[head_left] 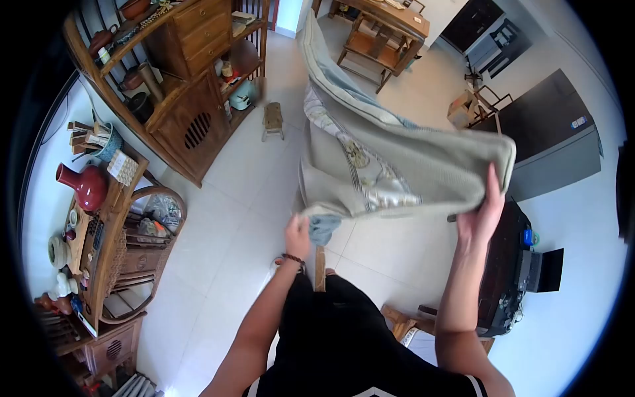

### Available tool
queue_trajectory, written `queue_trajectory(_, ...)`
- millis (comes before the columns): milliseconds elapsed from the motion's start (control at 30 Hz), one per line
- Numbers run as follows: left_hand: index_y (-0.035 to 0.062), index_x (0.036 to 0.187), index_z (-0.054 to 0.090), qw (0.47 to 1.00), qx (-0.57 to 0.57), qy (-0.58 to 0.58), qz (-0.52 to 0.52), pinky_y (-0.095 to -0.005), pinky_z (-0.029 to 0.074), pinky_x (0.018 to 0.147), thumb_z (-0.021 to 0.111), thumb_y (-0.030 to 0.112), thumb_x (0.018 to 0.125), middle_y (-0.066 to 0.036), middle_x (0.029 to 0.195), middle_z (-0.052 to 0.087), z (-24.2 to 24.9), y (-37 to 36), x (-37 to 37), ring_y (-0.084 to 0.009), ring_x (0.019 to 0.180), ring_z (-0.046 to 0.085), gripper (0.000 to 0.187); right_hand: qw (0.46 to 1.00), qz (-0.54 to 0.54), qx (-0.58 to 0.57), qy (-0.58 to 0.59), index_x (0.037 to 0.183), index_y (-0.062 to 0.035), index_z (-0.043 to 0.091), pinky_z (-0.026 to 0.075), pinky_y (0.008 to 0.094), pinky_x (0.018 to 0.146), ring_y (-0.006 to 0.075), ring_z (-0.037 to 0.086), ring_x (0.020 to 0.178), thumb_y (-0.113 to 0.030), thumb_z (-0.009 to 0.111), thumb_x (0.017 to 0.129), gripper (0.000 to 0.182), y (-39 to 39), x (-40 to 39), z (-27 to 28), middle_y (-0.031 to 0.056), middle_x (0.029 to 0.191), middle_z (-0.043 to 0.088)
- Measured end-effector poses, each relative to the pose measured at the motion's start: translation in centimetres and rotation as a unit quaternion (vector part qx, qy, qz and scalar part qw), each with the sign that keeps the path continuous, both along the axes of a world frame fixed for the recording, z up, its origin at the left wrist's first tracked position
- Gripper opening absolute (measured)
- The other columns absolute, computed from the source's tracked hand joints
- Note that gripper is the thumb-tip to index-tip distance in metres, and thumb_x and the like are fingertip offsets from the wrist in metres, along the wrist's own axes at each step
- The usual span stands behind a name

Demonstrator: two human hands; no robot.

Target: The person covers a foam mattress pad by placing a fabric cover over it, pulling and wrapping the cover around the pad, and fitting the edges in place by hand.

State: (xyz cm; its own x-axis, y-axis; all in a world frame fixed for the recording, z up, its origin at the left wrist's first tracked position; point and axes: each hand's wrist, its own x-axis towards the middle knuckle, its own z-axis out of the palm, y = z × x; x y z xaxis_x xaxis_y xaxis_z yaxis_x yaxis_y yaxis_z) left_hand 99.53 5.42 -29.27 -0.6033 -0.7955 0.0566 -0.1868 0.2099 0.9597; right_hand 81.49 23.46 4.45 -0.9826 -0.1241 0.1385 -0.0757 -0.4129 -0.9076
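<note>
A long beige-grey seat cushion (423,159) with a floral band is raised in front of me, its far end reaching up and away. At its near right corner, my right hand (486,210) grips the edge, thumb up along the border. My left hand (297,237) is closed at the near left corner on a bunched blue-grey cloth (324,229), which hangs right at the cushion's lower edge. The cushion is bent and slightly blurred. Part of the floor and furniture behind is hidden by it.
A wooden cabinet (192,119) and a side table with a red vase (86,187) stand on the left. A small stool (272,121) sits on the tiled floor (225,225). To the right are a dark table (499,264) and a grey fridge (552,132).
</note>
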Motion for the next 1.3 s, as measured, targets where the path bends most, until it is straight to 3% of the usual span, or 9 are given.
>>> queue_trajectory(67, -0.0052, 0.112, 0.061, 0.989, 0.145, -0.005, -0.027, -0.0347, 0.049, 0.081, 0.053, 0.023, 0.102, -0.017, 0.093, 0.067, 4.0, -2.6, -0.4, -0.0181, 0.086, 0.062, 0.031, 1.000, 0.011, 0.003, 0.014, 0.130, -0.0025, 0.056, 0.050, 0.0395, 0.097, 0.0241, 0.060, 0.114, -0.022, 0.061, 0.098, 0.038, -0.9, -3.2, 1.3, 0.0125, 0.124, 0.062)
queue_trajectory(200, -0.0052, 0.103, 0.060, 0.973, 0.146, 0.176, -0.031, -0.0345, 0.048, 0.076, 0.053, 0.025, 0.102, -0.013, 0.088, 0.067, 1.2, -3.1, -3.4, -0.0108, 0.084, 0.057, 0.032, 0.997, 0.041, -0.029, 0.054, 0.120, -0.0014, 0.060, 0.051, 0.0338, 0.089, 0.0188, 0.063, 0.102, -0.016, 0.064, 0.096, 0.029, -3.5, -8.6, 3.1, 0.0085, 0.114, 0.065)
queue_trajectory(367, -0.0028, 0.097, 0.060, 0.998, -0.008, 0.019, -0.058, -0.0377, 0.048, 0.071, 0.055, 0.024, 0.100, -0.013, 0.074, 0.062, -0.2, 2.6, -6.1, -0.0280, 0.075, 0.062, 0.027, 0.995, 0.060, -0.029, 0.081, 0.116, 0.0009, 0.060, 0.055, 0.0355, 0.084, 0.0220, 0.066, 0.095, -0.014, 0.065, 0.095, 0.026, -2.7, -12.2, 4.6, 0.0111, 0.108, 0.066)
queue_trajectory(433, -0.0008, 0.099, 0.059, 0.999, -0.014, 0.013, -0.031, -0.0415, 0.049, 0.077, 0.068, 0.031, 0.092, -0.015, 0.088, 0.063, 0.3, 3.5, -5.7, -0.0374, 0.085, 0.061, 0.034, 0.995, 0.053, -0.013, 0.086, 0.117, 0.0016, 0.059, 0.054, 0.0351, 0.086, 0.0217, 0.065, 0.100, -0.013, 0.064, 0.095, 0.027, -1.2, -13.2, 3.5, 0.0118, 0.111, 0.065)
queue_trajectory(500, 0.0035, 0.114, 0.057, 0.971, -0.221, 0.036, 0.082, -0.0434, 0.049, 0.088, 0.081, 0.039, 0.078, -0.020, 0.116, 0.060, 1.3, 4.8, -4.6, -0.0402, 0.100, 0.059, 0.056, 0.995, 0.062, -0.008, 0.082, 0.119, 0.0016, 0.059, 0.053, 0.0345, 0.087, 0.0208, 0.064, 0.103, -0.013, 0.064, 0.096, 0.028, 0.2, -13.8, 2.1, 0.0118, 0.113, 0.064)
queue_trajectory(533, 0.0066, 0.133, 0.047, 0.970, -0.203, -0.048, 0.128, -0.0472, 0.047, 0.098, 0.088, 0.041, 0.068, -0.024, 0.136, 0.047, 0.9, 5.5, -4.0, -0.0464, 0.114, 0.054, 0.084, 0.996, 0.061, 0.001, 0.065, 0.119, 0.0016, 0.059, 0.053, 0.0345, 0.087, 0.0204, 0.064, 0.102, -0.013, 0.063, 0.096, 0.027, 0.7, -14.0, 1.4, 0.0114, 0.113, 0.065)
queue_trajectory(567, 0.0066, 0.133, 0.047, 0.968, -0.208, -0.047, 0.134, -0.0472, 0.047, 0.098, 0.088, 0.041, 0.068, -0.024, 0.136, 0.047, 0.0, 6.1, -4.1, -0.0464, 0.114, 0.054, 0.084, 0.997, 0.059, 0.010, 0.052, 0.119, 0.0016, 0.059, 0.053, 0.0344, 0.087, 0.0200, 0.064, 0.101, -0.013, 0.063, 0.096, 0.027, 1.2, -14.3, 1.1, 0.0110, 0.113, 0.065)
queue_trajectory(633, 0.0053, 0.140, 0.039, 0.973, 0.112, -0.156, 0.124, -0.0467, 0.046, 0.100, 0.086, 0.035, 0.072, -0.028, 0.134, 0.051, -2.6, 7.5, -4.3, -0.0454, 0.119, 0.054, 0.088, 0.997, 0.064, 0.005, 0.051, 0.118, 0.0012, 0.059, 0.053, 0.0340, 0.086, 0.0194, 0.064, 0.100, -0.012, 0.062, 0.097, 0.026, 2.2, -14.3, 0.9, 0.0104, 0.112, 0.065)
queue_trajectory(1300, 0.0079, 0.102, 0.053, 0.988, 0.055, -0.015, 0.141, -0.0391, 0.051, 0.077, 0.066, -0.002, 0.070, -0.014, 0.087, 0.066, -5.5, 17.9, -9.9, -0.0310, 0.086, 0.067, 0.036, 0.994, -0.081, 0.005, 0.070, 0.120, 0.0042, 0.060, 0.052, 0.0339, 0.087, 0.0204, 0.065, 0.101, -0.015, 0.059, 0.098, 0.029, 17.0, -14.1, 0.1, 0.0120, 0.113, 0.066)
